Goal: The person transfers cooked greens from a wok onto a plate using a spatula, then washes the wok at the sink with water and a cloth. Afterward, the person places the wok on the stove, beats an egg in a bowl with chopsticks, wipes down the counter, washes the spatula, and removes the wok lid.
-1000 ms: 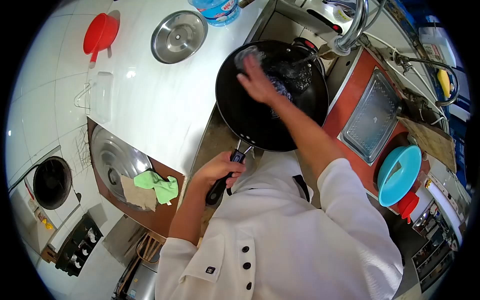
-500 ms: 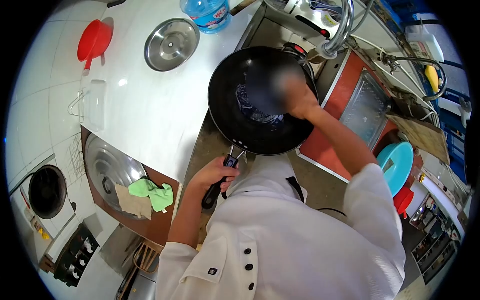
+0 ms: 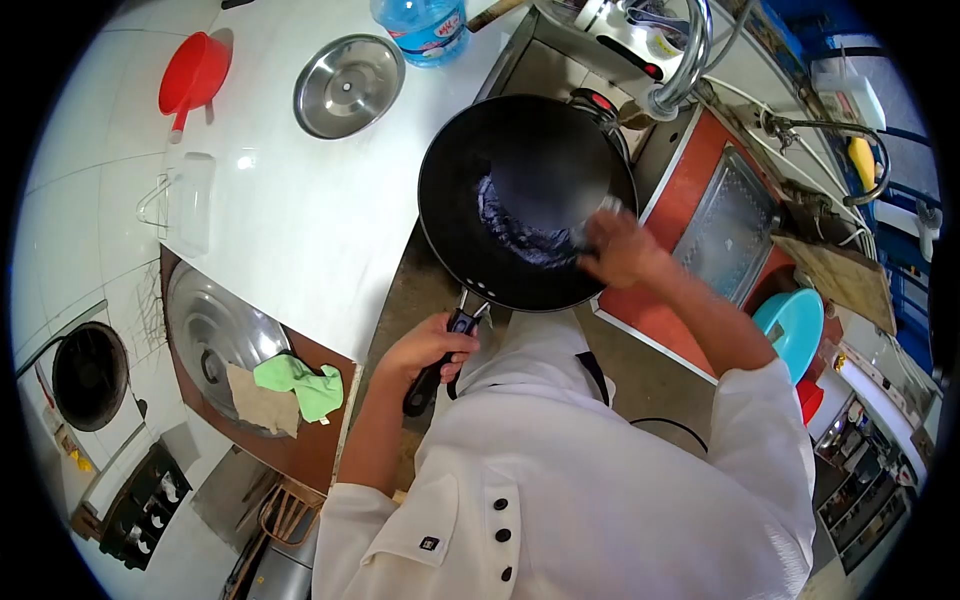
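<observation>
My left hand [image 3: 432, 350] is wrapped round the black handle [image 3: 430, 385] of a large black wok [image 3: 450, 200]. The wok is tilted over the sink area, its inside facing me. Over the wok's right side, my right hand [image 3: 618, 250] has its fingers closed, blurred by motion. Something pale shows at its fingertips, too smeared to make out. A dark, blurred round shape covers part of the wok's inside, and whitish-blue glints curve below it.
A metal lid [image 3: 349, 87], a red ladle [image 3: 196, 82] and a blue bottle [image 3: 428, 35] are on the white counter [image 3: 280, 220]. A faucet [image 3: 685, 70] rises beyond the wok. At right are a turquoise basin [image 3: 793, 330] and a wooden board [image 3: 835, 278]. A green cloth [image 3: 305, 385] lies at left.
My right hand has moved down and to the right, toward the wok's right rim. My left hand stays on the handle, and the wok is nearly where it was.
</observation>
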### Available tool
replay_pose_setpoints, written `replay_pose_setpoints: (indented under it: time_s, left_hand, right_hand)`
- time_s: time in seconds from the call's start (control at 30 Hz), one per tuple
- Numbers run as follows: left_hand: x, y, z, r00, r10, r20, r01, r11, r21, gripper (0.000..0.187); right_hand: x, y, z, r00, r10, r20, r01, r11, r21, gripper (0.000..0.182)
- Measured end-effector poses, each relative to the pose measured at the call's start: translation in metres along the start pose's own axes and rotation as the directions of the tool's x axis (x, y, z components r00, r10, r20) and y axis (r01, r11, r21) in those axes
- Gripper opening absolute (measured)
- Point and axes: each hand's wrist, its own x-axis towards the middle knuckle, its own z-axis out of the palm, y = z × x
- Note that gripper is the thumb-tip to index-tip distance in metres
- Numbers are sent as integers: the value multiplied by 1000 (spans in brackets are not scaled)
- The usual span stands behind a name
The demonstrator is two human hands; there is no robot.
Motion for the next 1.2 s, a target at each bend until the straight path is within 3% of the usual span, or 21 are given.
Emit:
replay_pose_setpoints:
  time_s: [0.03, 0.07, 0.17, 0.23, 0.3, 0.33, 0.37, 0.43, 0.5, 0.57, 0.63, 0.7, 0.77, 0.8, 0.83, 0.9, 0.97, 1.0, 1.07, 1.13, 1.2]
  left_hand:
    - [-1, 1, 1, 1000, 6, -12, -6, 1000, 13, 16]
    - [-1, 0, 2, 1000, 5, -15, -4, 1000, 15, 16]
    - [-2, -1, 1, 998, 12, -59, -11, 1000, 4, 17]
    - [0, -3, 1, 1000, 7, -14, -7, 1000, -13, 15]
    - [-1, -4, 2, 1000, 0, -28, 0, 1000, -6, 15]
    - [-1, -2, 3, 999, -2, -35, 2, 1000, 2, 14]
    - [0, 0, 4, 999, -7, -34, 7, 1000, 10, 14]
    - [-2, -1, 8, 998, -8, -55, 9, 1000, 21, 15]
    - [0, 0, 8, 999, 1, -33, 0, 1000, 29, 14]
    - [1, -3, 5, 1000, 3, -9, -3, 999, 34, 14]
    - [3, -5, 1, 1000, 5, -12, -4, 1000, 14, 14]
    - [0, -4, 2, 1000, 8, -27, -8, 1000, 19, 16]
    - [-1, -4, 2, 999, 10, -42, -9, 1000, 22, 17]
    - [0, -3, 1, 999, 20, -34, -19, 1000, 25, 17]
    - [-1, -4, 1, 999, 23, -26, -23, 999, 28, 17]
    - [-2, -2, 3, 999, 19, -26, -18, 1000, 20, 16]
    - [-4, -1, 4, 999, 18, -38, -17, 1000, 9, 15]
    - [-3, 0, 5, 998, 26, -56, -25, 1000, 18, 15]
    - [-4, -4, 7, 998, 17, -58, -15, 999, 33, 15]
    - [-1, -3, 4, 1000, 31, 0, -31, 999, 12, 16]
    - [-1, -3, 4, 999, 33, 3, -33, 999, 10, 17]
  right_hand:
    - [22, 17, 18, 970, 44, -237, -93, 976, -198, 72]
    - [41, 28, 15, 946, 51, -320, -150, 944, -294, 70]
    - [97, 35, 6, 779, 25, -627, -294, 897, -329, 65]
    - [126, 8, -20, 585, 129, -801, -205, 979, 8, 60]
    - [156, -13, -19, 334, 48, -941, 208, 970, 123, 56]
    - [160, -30, -26, 413, 140, -900, 421, 847, 325, 55]
    - [167, -42, -34, 496, 92, -863, 477, 802, 360, 56]
    - [148, -79, -40, 577, 35, -816, 418, 846, 331, 60]
    - [147, -106, -25, 756, -139, -640, 544, 677, 496, 65]
    - [116, -120, -4, 745, -394, -538, 666, 486, 566, 69]
    - [49, -103, -4, 818, -532, -220, 550, 610, 570, 70]
    - [22, -63, 12, 842, -538, 49, 448, 745, 494, 71]
    - [23, -13, 12, 929, -322, 183, 281, 934, 219, 70]
    - [32, 11, 21, 980, -194, -36, 196, 980, 45, 70]
    - [46, 25, 34, 958, -91, -270, 66, 993, -99, 69]
    - [91, 24, 36, 861, -55, -506, 15, 997, -82, 70]
    - [109, -19, 12, 895, 23, -445, 30, 993, 112, 73]
    - [116, -43, 14, 886, -2, -464, 50, 995, 92, 74]
    - [99, -76, 14, 924, -108, -366, 207, 948, 243, 73]
    - [77, -80, 42, 859, -313, -405, 458, 824, 335, 67]
    - [27, -68, 32, 896, -413, -162, 440, 781, 444, 68]
